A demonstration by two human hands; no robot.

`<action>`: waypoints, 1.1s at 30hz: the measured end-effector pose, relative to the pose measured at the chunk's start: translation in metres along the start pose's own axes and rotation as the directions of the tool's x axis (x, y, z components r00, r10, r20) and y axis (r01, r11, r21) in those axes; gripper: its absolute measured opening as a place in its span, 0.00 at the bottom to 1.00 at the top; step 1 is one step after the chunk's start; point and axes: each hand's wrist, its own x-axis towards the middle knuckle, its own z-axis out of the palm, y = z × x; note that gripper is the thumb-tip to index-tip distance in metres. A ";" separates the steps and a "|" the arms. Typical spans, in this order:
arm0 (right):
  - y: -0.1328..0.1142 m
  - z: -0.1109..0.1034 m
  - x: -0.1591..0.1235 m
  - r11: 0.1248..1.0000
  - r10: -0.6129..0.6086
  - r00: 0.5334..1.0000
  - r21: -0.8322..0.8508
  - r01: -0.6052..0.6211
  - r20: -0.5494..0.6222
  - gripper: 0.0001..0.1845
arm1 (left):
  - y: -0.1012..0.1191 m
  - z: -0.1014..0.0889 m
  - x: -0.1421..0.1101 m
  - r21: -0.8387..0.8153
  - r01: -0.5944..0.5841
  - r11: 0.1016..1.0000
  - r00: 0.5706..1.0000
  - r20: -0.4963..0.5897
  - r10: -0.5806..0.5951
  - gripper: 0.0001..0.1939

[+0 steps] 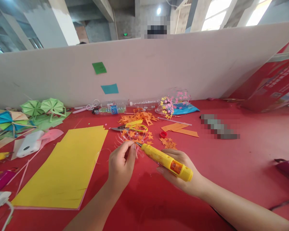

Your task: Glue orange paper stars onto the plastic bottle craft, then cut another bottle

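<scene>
My right hand [180, 170] is wrapped around a yellow hot glue gun [167, 162]. Its metal nozzle points left and meets the fingertips of my left hand [122, 162]. The thumb and forefinger of that hand are pinched together; what sits between them is too small to make out. Just beyond the fingertips lie loose orange paper stars [137, 136] on clear plastic. Yellow-handled scissors [142, 128] and a yellow cutter knife [134, 123] rest behind them. A small pile of orange stars [168, 143] is near a red bottle cap [163, 134].
Yellow paper sheets [62, 166] are stacked at left, beside a white device [30, 144] and folded green paper umbrellas [51, 106]. Plastic bottles [113, 109] lie along the white partition [144, 64]. Orange strips [180, 128] and a star-covered clear plastic piece [167, 107] are further back.
</scene>
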 end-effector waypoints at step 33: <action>-0.002 0.000 -0.001 0.999 0.028 0.999 -0.041 -0.027 0.017 0.17 | -0.003 -0.001 0.001 0.166 -0.126 0.978 0.990 -0.041 0.134 0.12</action>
